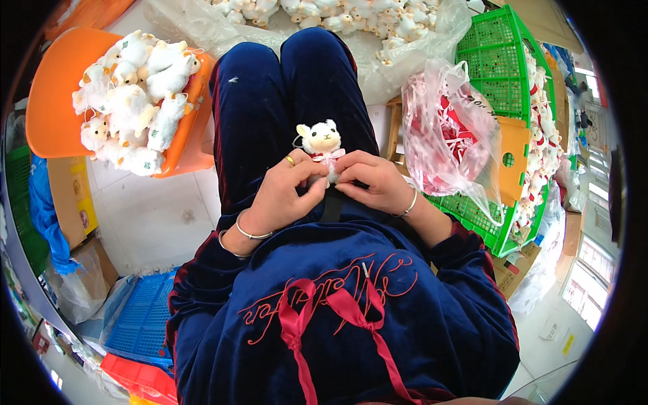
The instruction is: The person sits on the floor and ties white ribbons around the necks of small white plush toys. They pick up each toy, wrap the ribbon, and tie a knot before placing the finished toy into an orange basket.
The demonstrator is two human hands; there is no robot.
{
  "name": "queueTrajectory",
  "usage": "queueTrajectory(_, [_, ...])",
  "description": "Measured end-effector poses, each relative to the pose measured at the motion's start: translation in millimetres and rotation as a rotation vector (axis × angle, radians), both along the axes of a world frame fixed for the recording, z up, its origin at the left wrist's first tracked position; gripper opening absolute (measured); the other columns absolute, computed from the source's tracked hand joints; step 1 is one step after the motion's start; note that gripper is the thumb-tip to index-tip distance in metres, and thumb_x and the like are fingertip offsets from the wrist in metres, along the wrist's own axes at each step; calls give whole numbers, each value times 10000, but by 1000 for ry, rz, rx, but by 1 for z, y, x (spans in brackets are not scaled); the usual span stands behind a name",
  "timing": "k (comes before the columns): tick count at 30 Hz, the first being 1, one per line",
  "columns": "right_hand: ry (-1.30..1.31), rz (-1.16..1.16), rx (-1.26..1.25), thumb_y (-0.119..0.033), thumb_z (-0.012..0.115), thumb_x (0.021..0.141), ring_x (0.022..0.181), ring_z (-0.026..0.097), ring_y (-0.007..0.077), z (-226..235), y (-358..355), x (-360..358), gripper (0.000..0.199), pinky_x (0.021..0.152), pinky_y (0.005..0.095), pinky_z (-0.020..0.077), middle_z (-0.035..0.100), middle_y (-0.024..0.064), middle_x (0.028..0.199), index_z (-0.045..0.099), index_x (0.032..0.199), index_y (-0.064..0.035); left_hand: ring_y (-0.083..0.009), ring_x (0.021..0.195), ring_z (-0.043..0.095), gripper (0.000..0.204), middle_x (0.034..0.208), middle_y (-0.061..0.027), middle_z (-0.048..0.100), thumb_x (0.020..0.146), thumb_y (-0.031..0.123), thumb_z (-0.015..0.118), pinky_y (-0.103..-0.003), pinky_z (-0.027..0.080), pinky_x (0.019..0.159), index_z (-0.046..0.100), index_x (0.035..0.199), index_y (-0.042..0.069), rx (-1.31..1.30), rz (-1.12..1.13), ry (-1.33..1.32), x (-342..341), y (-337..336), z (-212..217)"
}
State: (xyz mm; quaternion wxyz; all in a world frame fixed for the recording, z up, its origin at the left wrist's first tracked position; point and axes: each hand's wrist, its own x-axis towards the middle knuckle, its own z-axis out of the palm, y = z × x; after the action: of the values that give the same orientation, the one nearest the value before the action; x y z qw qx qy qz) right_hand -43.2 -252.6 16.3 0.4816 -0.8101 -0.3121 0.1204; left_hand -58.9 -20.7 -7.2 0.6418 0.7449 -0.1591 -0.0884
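Note:
A small white plush sheep (320, 138) sits upright in my lap, its head turned toward the far side. Around its neck is a red and pale pink ribbon bow (329, 157), and a thin dark loop stands at the side of its head. My left hand (287, 192) is closed on the toy's left side, thumb and fingers bent in at the bow. From the right, my right hand (374, 181) pinches at the toy's body just below the bow. The fingertips partly cover the toy's lower body, so whether they grip ribbon or plush there is hard to see.
At left, an orange chair (57, 101) bears a heap of white plush toys (131, 101). A clear bag of red and pink ribbons (449, 135) hangs at right by green crates (493, 61) holding more toys. Another toy pile (351, 17) lies on plastic sheeting beyond my knees.

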Motion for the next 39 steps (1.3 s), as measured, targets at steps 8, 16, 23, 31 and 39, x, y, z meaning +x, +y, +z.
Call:
queueTrajectory(8, [698, -534, 210, -71, 668, 967, 790, 655, 71, -16, 13, -4, 229, 712, 223, 528, 703, 59, 888, 567, 1135, 48, -61, 634, 554, 169, 713, -27, 623, 875, 118, 753, -252, 472, 579, 645, 888, -11, 0, 154, 416, 8, -10, -17])
queueTrajectory(16, [774, -481, 183, -103, 666, 990, 756, 619, 56, -17, 14, -1, 166, 662, 213, 507, 667, 17, 876, 594, 1067, 26, -44, 613, 568, 191, 699, -17, 652, 872, 127, 767, -222, 478, 568, 646, 861, -20, 2, 152, 445, 10, -11, -5])
queueTrajectory(23, [693, -531, 157, -192, 667, 1000, 667, 572, 56, -19, 21, 1, 215, 586, 238, 467, 641, 13, 755, 634, 936, 10, -75, 598, 603, 218, 675, -49, 666, 882, 158, 746, -245, 482, 552, 674, 800, -30, 56, 74, 432, 14, -9, -5])
queueTrajectory(31, [329, -479, -119, -168, 672, 978, 607, 599, 159, -8, 33, -7, 184, 578, 305, 477, 637, 102, 728, 625, 915, -1, -66, 536, 549, 349, 654, -19, 613, 1003, 239, 572, -216, 431, 519, 660, 777, -11, -186, 27, 714, 17, 2, -14])
queueTrajectory(39, [281, -453, -128, -157, 696, 955, 609, 614, 193, -12, 34, -6, 168, 578, 322, 487, 639, 119, 738, 630, 930, -5, -83, 471, 530, 372, 598, -20, 590, 1008, 254, 563, -223, 402, 466, 662, 755, 0, -157, -3, 877, 21, 7, -13])
